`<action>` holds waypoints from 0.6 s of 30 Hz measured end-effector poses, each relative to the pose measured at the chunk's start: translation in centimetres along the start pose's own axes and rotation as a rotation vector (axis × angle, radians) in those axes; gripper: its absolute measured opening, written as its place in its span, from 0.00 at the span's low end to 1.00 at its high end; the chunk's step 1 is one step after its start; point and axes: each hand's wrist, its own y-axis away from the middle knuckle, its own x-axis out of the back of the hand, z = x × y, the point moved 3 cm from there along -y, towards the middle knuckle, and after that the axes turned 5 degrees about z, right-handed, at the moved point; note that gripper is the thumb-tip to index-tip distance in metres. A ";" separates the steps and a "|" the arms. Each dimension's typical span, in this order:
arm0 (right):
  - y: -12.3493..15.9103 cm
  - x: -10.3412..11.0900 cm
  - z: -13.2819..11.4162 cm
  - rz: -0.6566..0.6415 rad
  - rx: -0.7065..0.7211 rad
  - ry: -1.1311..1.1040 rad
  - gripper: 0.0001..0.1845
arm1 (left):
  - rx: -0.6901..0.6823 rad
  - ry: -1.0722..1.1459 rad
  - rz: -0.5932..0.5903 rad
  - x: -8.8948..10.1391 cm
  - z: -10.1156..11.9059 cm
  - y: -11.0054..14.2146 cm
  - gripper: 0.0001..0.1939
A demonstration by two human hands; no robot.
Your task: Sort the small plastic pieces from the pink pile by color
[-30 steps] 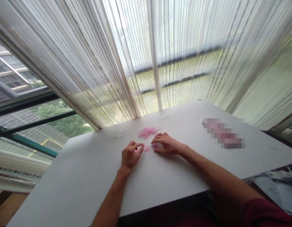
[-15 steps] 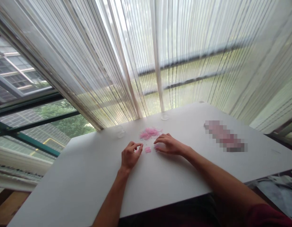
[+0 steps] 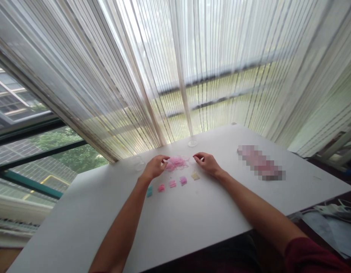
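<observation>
A loose pile of thin pink strands (image 3: pixel 177 163) lies on the white table; their exact kind is too small to tell. My left hand (image 3: pixel 157 167) is at the pile's left edge, thumb and forefinger apart. To the right of the pile is my right hand (image 3: pixel 208 163), its fingers bent and slightly parted, with nothing visible in them. Nearer me, small colour-sorted clusters form a row: a teal one (image 3: pixel 149 191), a red-pink one (image 3: pixel 161 187), a light pink one (image 3: pixel 172 184), a purple one (image 3: pixel 183 181) and a pale yellow one (image 3: pixel 195 175).
Two clear round objects stand near the far edge, one behind my left hand (image 3: pixel 139 163) and a clear dish (image 3: pixel 193 143) beyond the pile. A pixelated reddish item (image 3: pixel 260 163) lies to the right. Sheer curtains (image 3: pixel 175 76) hang behind the white table (image 3: pixel 192 227).
Both hands have moved away from the row of clusters, up and outward to the two sides of the pink pile. More clusters of the row now show. The view has shifted slightly.
</observation>
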 end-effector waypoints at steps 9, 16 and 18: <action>-0.1 0.0 -0.3 -0.015 -0.017 0.052 0.08 | -0.207 -0.072 -0.172 -3.2 3.1 -4.2 0.17; -0.5 0.5 0.2 0.172 -0.090 0.099 0.10 | -0.318 -0.107 -0.186 -6.1 6.2 -5.6 0.17; -0.6 0.8 0.4 0.223 -0.125 0.124 0.10 | -0.359 -0.107 -0.200 -6.6 6.8 -5.6 0.15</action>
